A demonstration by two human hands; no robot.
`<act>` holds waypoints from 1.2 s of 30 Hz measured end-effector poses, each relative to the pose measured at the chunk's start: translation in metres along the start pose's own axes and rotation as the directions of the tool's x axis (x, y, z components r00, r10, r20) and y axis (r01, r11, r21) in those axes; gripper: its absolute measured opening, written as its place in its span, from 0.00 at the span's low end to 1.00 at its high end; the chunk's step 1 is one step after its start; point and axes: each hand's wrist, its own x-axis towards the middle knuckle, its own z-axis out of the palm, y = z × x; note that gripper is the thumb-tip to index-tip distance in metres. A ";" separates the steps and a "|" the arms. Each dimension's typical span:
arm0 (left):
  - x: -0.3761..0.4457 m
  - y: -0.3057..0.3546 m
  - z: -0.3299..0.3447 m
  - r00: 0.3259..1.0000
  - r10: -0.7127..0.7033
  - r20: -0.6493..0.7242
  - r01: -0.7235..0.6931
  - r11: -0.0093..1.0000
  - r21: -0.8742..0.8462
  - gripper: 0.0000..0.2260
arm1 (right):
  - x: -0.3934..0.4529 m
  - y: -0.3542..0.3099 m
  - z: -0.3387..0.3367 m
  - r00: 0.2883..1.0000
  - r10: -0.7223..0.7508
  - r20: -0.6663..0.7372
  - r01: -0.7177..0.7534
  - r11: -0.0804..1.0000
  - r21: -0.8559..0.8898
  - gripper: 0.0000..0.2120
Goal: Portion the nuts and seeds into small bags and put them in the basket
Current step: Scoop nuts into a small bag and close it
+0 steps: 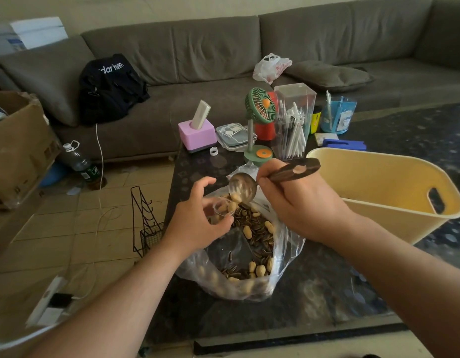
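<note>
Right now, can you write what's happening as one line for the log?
step: filling | left hand: holds small bag open | right hand: tips spoon, peanuts dropping in | big bag: underneath | basket: right

Yellow basket (394, 177), striped dark seeds (257, 228), tan peanuts (247, 231), pink box (198, 134).

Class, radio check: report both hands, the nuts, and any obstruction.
Right hand grips spoon, tipping peanuts. Left hand holds small bag open over big bag. Basket unobstructed.
</note>
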 end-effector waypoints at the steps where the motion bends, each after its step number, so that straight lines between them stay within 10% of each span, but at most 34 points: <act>1: 0.000 0.000 0.000 1.000 -0.001 0.004 0.001 1.000 0.002 0.37 | 0.000 0.001 0.000 1.000 0.020 -0.007 -0.020 1.000 0.006 0.06; 9: -0.001 -0.001 -0.006 0.995 -0.018 -0.094 0.016 1.000 -0.022 0.37 | -0.003 0.015 0.003 0.908 0.357 0.218 -0.380 0.922 0.073 0.10; 17: 0.002 0.004 -0.007 0.994 -0.072 -0.081 0.049 0.965 -0.258 0.24 | -0.030 0.043 0.033 0.895 -0.113 0.433 0.122 0.993 0.007 0.13; 23: 0.008 0.012 -0.012 0.995 -0.060 -0.073 0.036 0.954 -0.298 0.08 | -0.048 0.050 0.056 0.800 -0.183 0.572 0.232 0.973 -0.012 0.15; 31: 0.008 0.028 -0.024 0.978 -0.049 0.201 0.150 0.837 -0.527 0.16 | -0.028 0.038 0.047 0.917 0.169 0.360 -0.179 0.984 -0.007 0.13; 36: 0.004 0.037 -0.024 0.959 -0.074 0.274 0.227 0.781 -0.582 0.15 | -0.009 0.016 0.046 0.797 0.361 0.485 -0.586 0.655 0.476 0.25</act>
